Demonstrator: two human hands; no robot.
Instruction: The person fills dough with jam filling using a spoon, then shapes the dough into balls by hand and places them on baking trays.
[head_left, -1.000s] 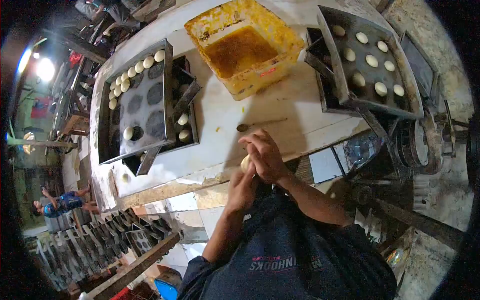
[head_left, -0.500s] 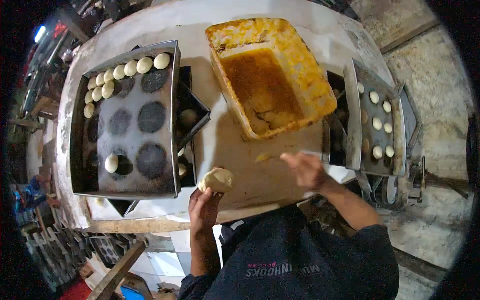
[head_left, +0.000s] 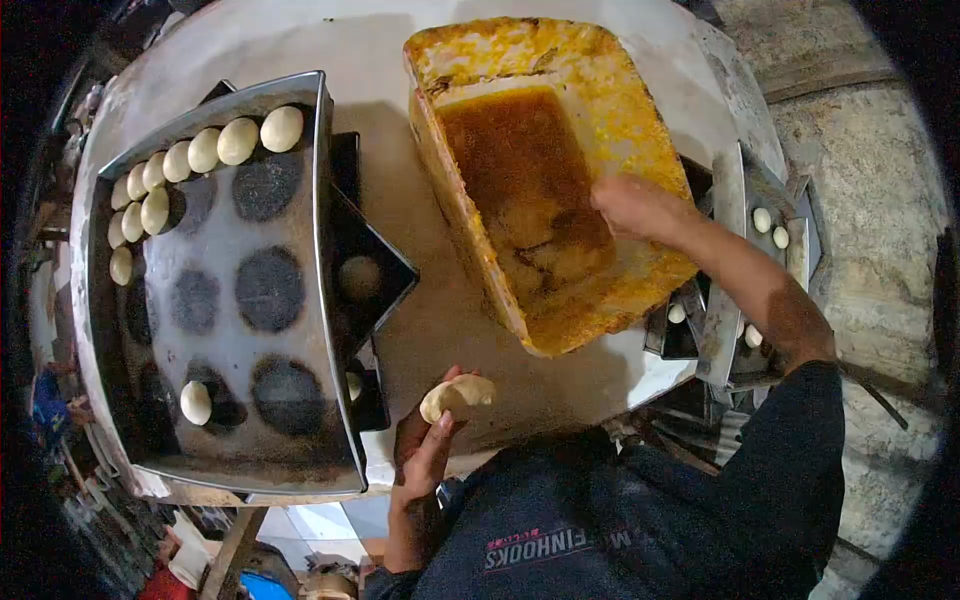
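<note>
My left hand (head_left: 428, 448) has its fingers and thumb closed round a flattened, folded piece of pale dough (head_left: 460, 397), in front of the tub near the table's front edge. Inside the large rectangular tub (head_left: 465, 235), my right hand (head_left: 635, 208) is held as a fist over the brown filling (head_left: 520, 150). Whatever this fist grips, if anything, I cannot make out. Yellow-orange residue coats the tub's walls and rim. To the left lies a metal baking tray (head_left: 222, 262) with several round dough balls (head_left: 238, 142) along its far and left sides, plus a single dough ball (head_left: 196, 403) near its front.
Under the left tray, corners of other dark trays (head_left: 375, 265) stick out at angles. More metal trays (head_left: 735, 300) with dough balls (head_left: 762, 220) stand at the right, beyond my right forearm. The pale table (head_left: 375, 60) runs behind the tub.
My right hand has moved forward from the table front into the tub. My left hand still holds the dough, now more folded. The camera view has shifted, with the left tray looking nearer.
</note>
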